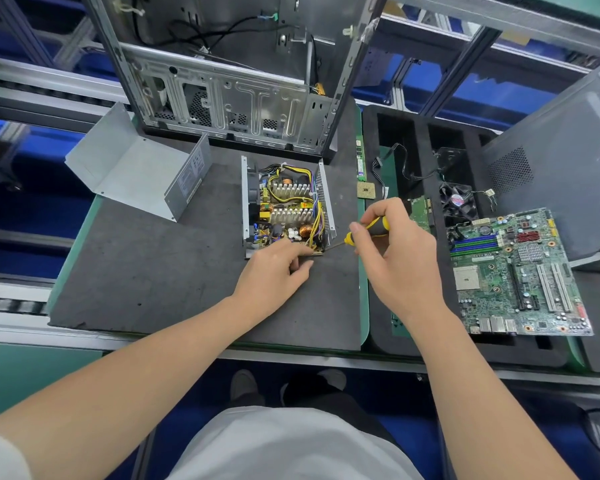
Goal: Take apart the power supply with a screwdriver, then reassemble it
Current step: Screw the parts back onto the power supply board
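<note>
Gripping screwdriver in right hand, tip pointing at lower-right corner of open PSU, lying at frame centre on mat. Resting left hand against PSU's near edge, fingers curling, unclear whether pinching anything. Seeing cover apart, left of centre.

A dark mat covers the green bench top in the middle of the frame, and a roller track runs along the lower left. Grey metal rails cross the upper part. A blue floor shows between them and below the bench, under even light.
</note>
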### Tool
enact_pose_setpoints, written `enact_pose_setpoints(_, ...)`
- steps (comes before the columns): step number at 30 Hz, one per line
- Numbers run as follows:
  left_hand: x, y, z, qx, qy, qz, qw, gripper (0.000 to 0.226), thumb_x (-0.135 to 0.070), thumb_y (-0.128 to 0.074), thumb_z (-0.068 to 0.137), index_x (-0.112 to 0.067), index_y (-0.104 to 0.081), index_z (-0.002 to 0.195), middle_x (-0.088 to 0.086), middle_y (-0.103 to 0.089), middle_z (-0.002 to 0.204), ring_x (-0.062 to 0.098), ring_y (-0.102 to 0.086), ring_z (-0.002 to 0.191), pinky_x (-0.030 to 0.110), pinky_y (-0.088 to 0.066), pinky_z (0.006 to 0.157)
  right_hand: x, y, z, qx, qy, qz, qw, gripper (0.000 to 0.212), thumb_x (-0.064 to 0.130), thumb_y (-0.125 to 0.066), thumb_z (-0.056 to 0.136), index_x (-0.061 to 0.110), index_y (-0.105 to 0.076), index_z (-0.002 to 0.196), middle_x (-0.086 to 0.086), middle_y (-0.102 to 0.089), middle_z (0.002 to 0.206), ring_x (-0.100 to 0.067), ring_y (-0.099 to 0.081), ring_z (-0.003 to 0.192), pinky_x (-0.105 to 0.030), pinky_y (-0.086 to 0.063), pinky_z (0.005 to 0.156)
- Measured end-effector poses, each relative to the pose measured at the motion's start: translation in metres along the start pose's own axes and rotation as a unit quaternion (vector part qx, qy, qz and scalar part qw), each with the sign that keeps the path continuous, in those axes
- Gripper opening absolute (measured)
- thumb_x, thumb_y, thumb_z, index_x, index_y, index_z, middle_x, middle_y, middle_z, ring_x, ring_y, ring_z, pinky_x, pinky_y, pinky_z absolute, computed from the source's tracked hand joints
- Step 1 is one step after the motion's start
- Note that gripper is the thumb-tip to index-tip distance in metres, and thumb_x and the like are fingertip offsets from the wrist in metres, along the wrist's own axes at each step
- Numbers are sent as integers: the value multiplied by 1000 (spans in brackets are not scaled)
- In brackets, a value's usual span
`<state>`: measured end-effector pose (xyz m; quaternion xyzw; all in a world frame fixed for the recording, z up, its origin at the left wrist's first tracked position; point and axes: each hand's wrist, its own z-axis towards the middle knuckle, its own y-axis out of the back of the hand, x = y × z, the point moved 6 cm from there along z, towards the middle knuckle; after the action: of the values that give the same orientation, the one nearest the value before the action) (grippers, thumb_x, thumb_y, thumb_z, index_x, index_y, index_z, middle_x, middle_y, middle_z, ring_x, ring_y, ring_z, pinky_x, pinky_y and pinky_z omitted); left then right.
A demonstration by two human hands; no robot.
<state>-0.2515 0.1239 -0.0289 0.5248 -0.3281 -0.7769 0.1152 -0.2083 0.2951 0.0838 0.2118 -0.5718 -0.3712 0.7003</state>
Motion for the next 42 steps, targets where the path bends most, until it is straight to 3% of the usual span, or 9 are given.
enact_pose_setpoints(4, -10, -1, -4, -7, -48, 39, 998, 15, -10, -78, 90, -11, -82, 104, 4, -65, 80, 25, -67, 69, 39, -59, 60, 4, -8, -2, 21, 30, -30, 999, 13, 19, -66, 102, 19, -53, 101, 2, -65, 80, -11, -60, 69, -11, -42, 66)
enact_pose_setpoints(7, -14, -3, -6, -1, -82, 68, 994, 19, -8, -81, 87, -11, -83, 106, 7, -66, 76, 30, -68, 64, 37, -57, 50, 5, -15, -2, 31, 45, -53, 997, 12, 17, -66, 102, 15, -54, 101, 1, -62, 79, -14, -56, 69, -21, -43, 68)
enact_pose_setpoints(11, -17, -5, -5, 7, -96, 98, 990, 22, -11, -82, 87, -14, -82, 108, 6, -62, 75, 28, -65, 60, 34, -52, 45, 6, -21, 0, 46, 58, -83, 994, 12, 18, -65, 103, 14, -54, 103, 4, -59, 81, -12, -52, 69, -11, -40, 69)
enact_pose_setpoints(17, -18, -3, -3, 3, -87, 110, 990, 25, -8, -79, 89, -11, -80, 113, 10, -62, 76, 33, -65, 61, 39, -55, 47, 9, -28, 5, 63, 75, -114, 989, 10, 17, -63, 104, 12, -55, 104, 6, -57, 86, -14, -51, 69, -24, -35, 62)
enact_pose_setpoints(24, -20, -1, -1, 13, -77, 111, 991, 25, -6, -79, 88, -8, -80, 113, 13, -62, 74, 36, -64, 58, 37, -51, 48, 7, -32, 7, 67, 75, -112, 989, 11, 17, -64, 103, 10, -55, 103, 5, -55, 83, -13, -45, 67, -27, -32, 61)
enact_pose_setpoints(32, -19, 0, 0, 14, -77, 111, 991, 22, -6, -75, 92, -5, -78, 113, 14, -63, 76, 37, -64, 60, 39, -51, 50, 7, -34, 8, 75, 64, -110, 989, 11, 18, -63, 104, 11, -54, 104, 4, -57, 82, -17, -50, 68, -29, -35, 61)
enact_pose_setpoints(37, -22, 0, 0, 24, -77, 109, 991, 23, -3, -80, 87, -4, -79, 110, 13, -63, 73, 35, -64, 56, 36, -50, 47, 12, -37, 14, 90, 68, -139, 984, 19, 28, -62, 105, 10, -55, 105, -1, -63, 89, -24, -59, 73, -38, -45, 65)
enact_pose_setpoints(40, -21, 1, 0, 24, -77, 113, 990, 24, -3, -79, 87, -4, -79, 111, 14, -62, 73, 35, -63, 57, 37, -50, 47, 16, -38, 19, 93, 73, -143, 983, 28, 37, -63, 104, 13, -51, 100, 1, -58, 86, -25, -57, 72, -39, -46, 64)
enact_pose_setpoints(42, -20, 0, -1, 25, -75, 117, 990, 24, -3, -75, 90, -5, -78, 115, 14, -62, 75, 36, -63, 58, 39, -51, 48, 18, -38, 21, 105, 67, -119, 985, 20, 33, -62, 103, 18, -49, 100, 3, -54, 90, -23, -56, 73, -40, -47, 65)
